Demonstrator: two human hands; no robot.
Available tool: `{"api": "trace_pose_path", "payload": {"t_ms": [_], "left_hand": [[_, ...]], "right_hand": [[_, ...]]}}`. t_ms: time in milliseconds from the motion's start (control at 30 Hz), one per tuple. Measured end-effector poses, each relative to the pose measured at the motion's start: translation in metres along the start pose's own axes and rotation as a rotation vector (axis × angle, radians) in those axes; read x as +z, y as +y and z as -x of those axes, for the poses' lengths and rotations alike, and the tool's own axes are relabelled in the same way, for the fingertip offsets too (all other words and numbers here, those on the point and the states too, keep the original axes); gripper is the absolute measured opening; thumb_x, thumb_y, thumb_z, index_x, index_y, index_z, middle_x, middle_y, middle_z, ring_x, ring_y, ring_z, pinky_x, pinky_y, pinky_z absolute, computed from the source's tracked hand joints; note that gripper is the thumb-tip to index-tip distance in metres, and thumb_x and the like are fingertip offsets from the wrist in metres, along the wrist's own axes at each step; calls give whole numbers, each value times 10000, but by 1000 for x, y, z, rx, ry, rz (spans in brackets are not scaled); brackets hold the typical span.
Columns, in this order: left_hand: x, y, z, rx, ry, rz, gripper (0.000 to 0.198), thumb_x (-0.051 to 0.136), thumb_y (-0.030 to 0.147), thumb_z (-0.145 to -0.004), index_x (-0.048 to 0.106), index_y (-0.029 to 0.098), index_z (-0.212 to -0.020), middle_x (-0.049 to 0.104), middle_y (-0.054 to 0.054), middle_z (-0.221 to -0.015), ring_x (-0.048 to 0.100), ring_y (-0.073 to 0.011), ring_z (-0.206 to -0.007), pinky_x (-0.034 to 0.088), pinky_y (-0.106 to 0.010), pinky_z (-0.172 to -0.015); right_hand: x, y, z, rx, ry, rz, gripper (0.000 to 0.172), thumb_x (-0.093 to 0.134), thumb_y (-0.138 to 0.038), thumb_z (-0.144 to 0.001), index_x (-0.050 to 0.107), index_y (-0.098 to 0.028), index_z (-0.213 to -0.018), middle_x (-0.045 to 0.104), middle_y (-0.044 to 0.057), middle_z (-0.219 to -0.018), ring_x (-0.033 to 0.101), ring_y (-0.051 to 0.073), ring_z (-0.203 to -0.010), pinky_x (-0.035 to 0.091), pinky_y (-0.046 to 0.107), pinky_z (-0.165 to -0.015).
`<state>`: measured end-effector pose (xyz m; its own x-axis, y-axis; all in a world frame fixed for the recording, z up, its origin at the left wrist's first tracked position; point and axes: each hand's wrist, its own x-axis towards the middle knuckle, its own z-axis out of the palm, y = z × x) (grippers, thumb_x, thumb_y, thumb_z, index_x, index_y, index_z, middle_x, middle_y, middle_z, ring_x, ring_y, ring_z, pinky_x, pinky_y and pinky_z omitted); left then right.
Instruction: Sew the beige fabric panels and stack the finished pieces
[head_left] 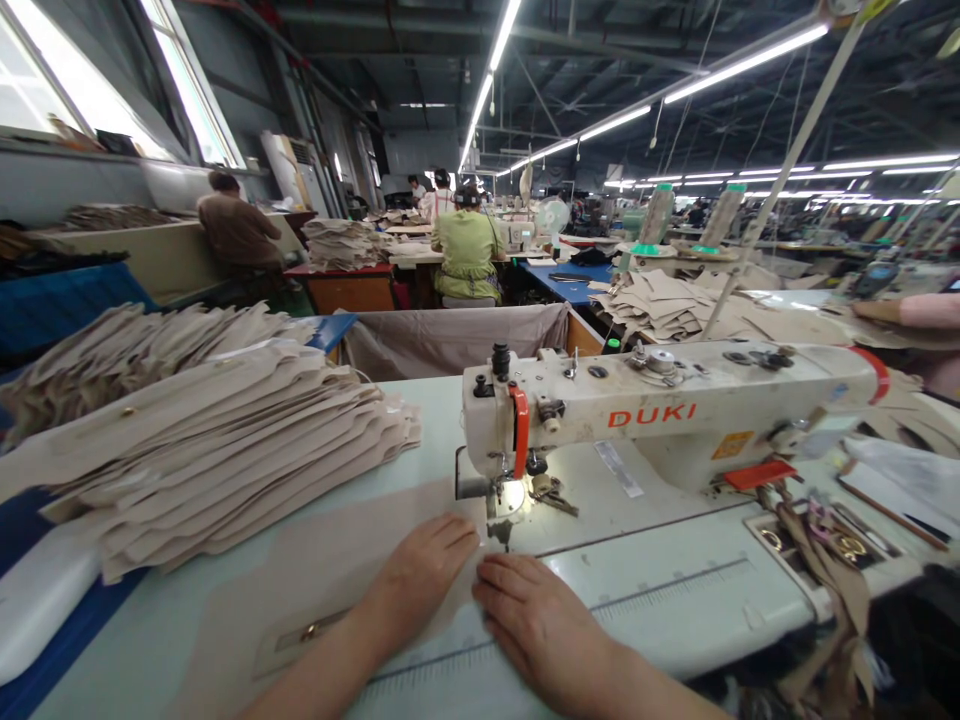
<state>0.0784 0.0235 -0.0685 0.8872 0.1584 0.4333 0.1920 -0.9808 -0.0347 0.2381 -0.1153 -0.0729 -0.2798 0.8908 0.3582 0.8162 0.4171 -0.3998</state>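
A beige fabric panel lies flat on the sewing machine table, its right edge reaching the needle area. My left hand rests flat on the panel, its fingers stretched toward the presser foot. Close beside it, my right hand has its fingers bent together at the panel's edge; its thumb is hidden. Just ahead of both hands is the lit needle area of a white sewing machine marked DUKI. On the panel near my left forearm shows a rectangular slot with a small metal fitting.
Stacked beige fabric pieces stand at the left. A small tray with metal rings and straps sits at the right. Ruler markings run along the table front. Behind the machine are more cut pieces and a person in green.
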Motion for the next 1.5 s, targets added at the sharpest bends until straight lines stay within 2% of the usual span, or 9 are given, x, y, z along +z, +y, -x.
{"api": "trace_pose_path", "payload": {"t_ms": [433, 667, 800, 967, 1133, 1300, 1500], "left_hand": [[-1, 1, -2, 14, 42, 13, 293, 404, -29, -845, 619, 165, -895, 694, -52, -901, 651, -176, -848, 560, -324, -826], [0, 1, 1, 18, 64, -31, 342, 354, -18, -880, 649, 138, -951, 713, -73, -936, 664, -177, -875, 565, -321, -841], [-6, 6, 3, 47, 83, -118, 397, 309, -4, -903, 674, 118, -1002, 726, -91, -985, 669, -180, -920, 556, -323, -876], [-13, 13, 3, 21, 111, -157, 419, 274, 95, -980, 690, 111, -1021, 732, -72, -1037, 672, -160, -968, 541, -280, -899], [-3, 12, -1, -12, 98, -182, 457, 246, 132, -1001, 701, 110, -1022, 733, -81, -1047, 679, -172, -971, 556, -298, -869], [13, 5, -10, 32, 47, -226, 447, 253, 108, -993, 693, 123, -1072, 719, -83, -1106, 659, -164, -1035, 527, -291, -915], [19, 0, -18, 37, 80, -180, 420, 275, 138, -1004, 686, 112, -1087, 714, -104, -1105, 650, -175, -1052, 514, -306, -933]], "right_hand": [[-5, 0, -1, -6, -8, 3, 277, 497, -187, -943, 600, -174, -1200, 618, 88, -1253, 516, 203, -1195, 411, 325, -1042], [-18, 17, -21, 21, 4, 28, 183, 500, -148, -928, 650, -162, -1032, 664, 75, -959, 568, 198, -926, 485, 310, -877], [-21, 25, -37, 15, -49, 169, 134, 545, -155, -912, 654, -150, -990, 649, 73, -908, 557, 214, -876, 485, 321, -825], [-19, 30, -43, -35, -85, 271, 133, 545, -155, -923, 657, -151, -995, 643, 65, -888, 554, 209, -858, 465, 303, -794], [-20, 39, -46, -62, -117, 329, 119, 545, -151, -925, 664, -144, -916, 639, 64, -845, 554, 203, -836, 446, 305, -790], [-27, 50, -47, -28, -111, 351, 114, 553, -146, -919, 667, -149, -922, 652, 70, -870, 565, 204, -832, 436, 309, -759], [-28, 54, -47, 0, -76, 363, 123, 551, -129, -912, 671, -145, -936, 655, 67, -873, 557, 187, -783, 419, 293, -734]]}}
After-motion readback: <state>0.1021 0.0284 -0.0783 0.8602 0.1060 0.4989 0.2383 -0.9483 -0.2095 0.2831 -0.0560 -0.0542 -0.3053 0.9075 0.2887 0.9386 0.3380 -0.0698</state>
